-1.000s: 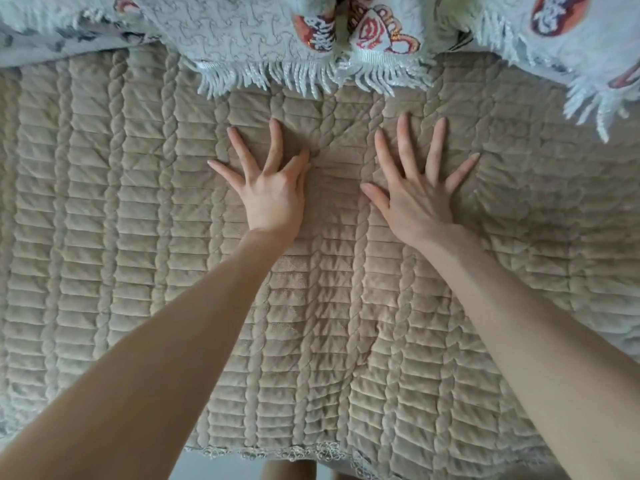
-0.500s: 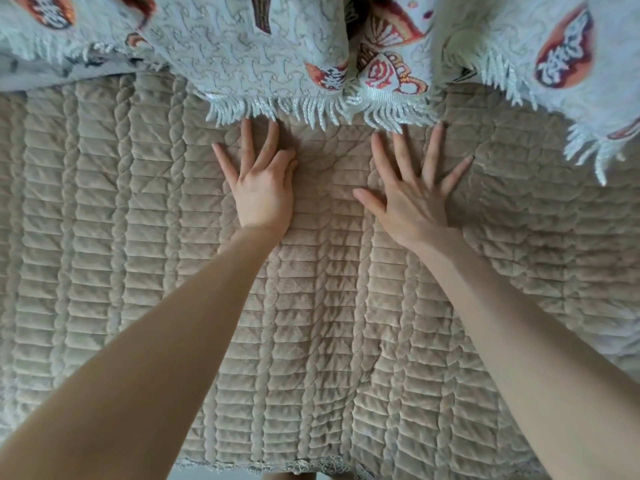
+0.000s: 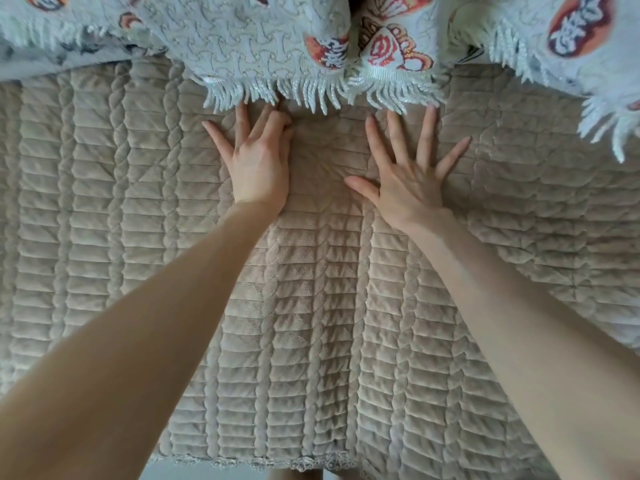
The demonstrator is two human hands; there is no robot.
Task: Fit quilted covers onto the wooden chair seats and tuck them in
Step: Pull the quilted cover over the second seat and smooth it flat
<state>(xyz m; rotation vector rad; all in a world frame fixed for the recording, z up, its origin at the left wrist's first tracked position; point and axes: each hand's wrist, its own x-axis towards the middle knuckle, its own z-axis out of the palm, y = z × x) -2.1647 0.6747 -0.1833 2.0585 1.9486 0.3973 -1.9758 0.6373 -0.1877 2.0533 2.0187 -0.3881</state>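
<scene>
Both hands slid up the cover [image 3: 311, 306] to its back edge, ready to tuck.
A second ago they lay spread mid-seat. Now the left hand [image 3: 258, 161] has its fingers drawn close, tips under the fringe [image 3: 311, 95] and index bent, possibly poking cloth into the gap. The right hand [image 3: 408, 178] is splayed wide, flat and pressing. Cover lies across the seat: beige, plush, ribbed quilting with braided columns and a lace front hem. Pale fringed throw [image 3: 259, 46] hangs behind.
</scene>
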